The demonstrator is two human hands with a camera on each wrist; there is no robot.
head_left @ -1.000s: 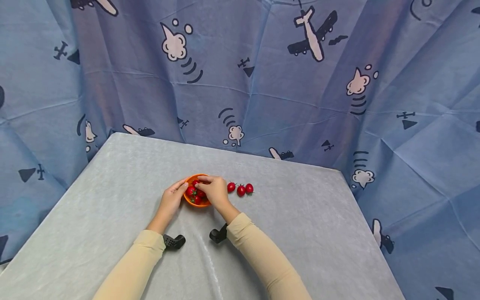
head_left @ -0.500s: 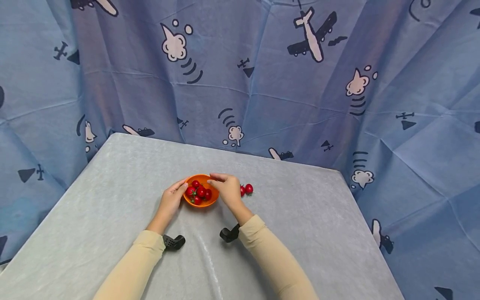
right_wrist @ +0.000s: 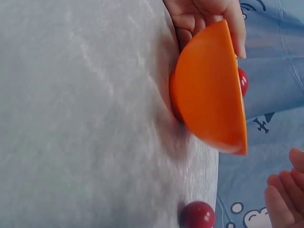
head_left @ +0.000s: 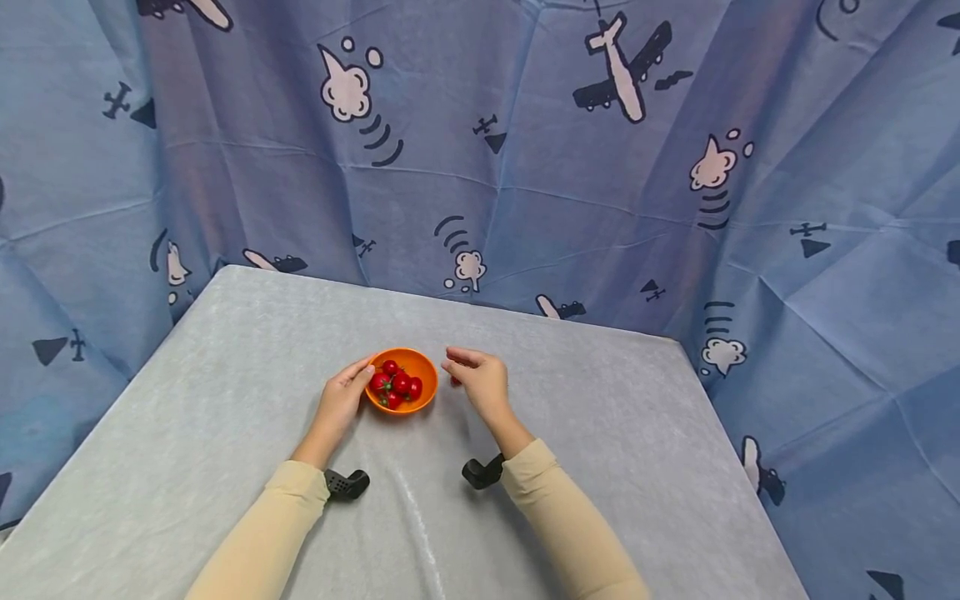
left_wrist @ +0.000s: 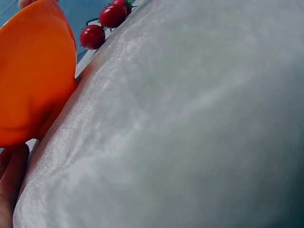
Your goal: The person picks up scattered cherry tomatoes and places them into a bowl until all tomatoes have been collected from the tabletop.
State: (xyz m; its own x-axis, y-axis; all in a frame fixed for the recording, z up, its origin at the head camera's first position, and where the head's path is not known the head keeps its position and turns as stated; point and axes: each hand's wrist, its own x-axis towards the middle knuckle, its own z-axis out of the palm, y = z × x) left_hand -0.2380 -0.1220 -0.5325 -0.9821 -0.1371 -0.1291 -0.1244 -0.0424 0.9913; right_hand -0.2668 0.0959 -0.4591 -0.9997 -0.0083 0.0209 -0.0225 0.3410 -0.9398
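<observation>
An orange bowl holding several cherry tomatoes stands on the grey table. My left hand grips its left side, thumb at the rim; in the right wrist view its fingers curl round the bowl. My right hand hovers just right of the bowl, fingers loosely curved and holding nothing. It hides most of the loose tomatoes, with only a red sliver showing. The left wrist view shows two loose tomatoes beyond the bowl. One loose tomato lies near my right fingertips.
The grey cloth-covered table ends in a back edge and a right edge near the blue aeroplane-print curtain, which hangs around it. Black wrist camera mounts sit by both sleeves.
My right hand has come out of the bowl and moved right, over the loose tomatoes. The left hand and the bowl have stayed put.
</observation>
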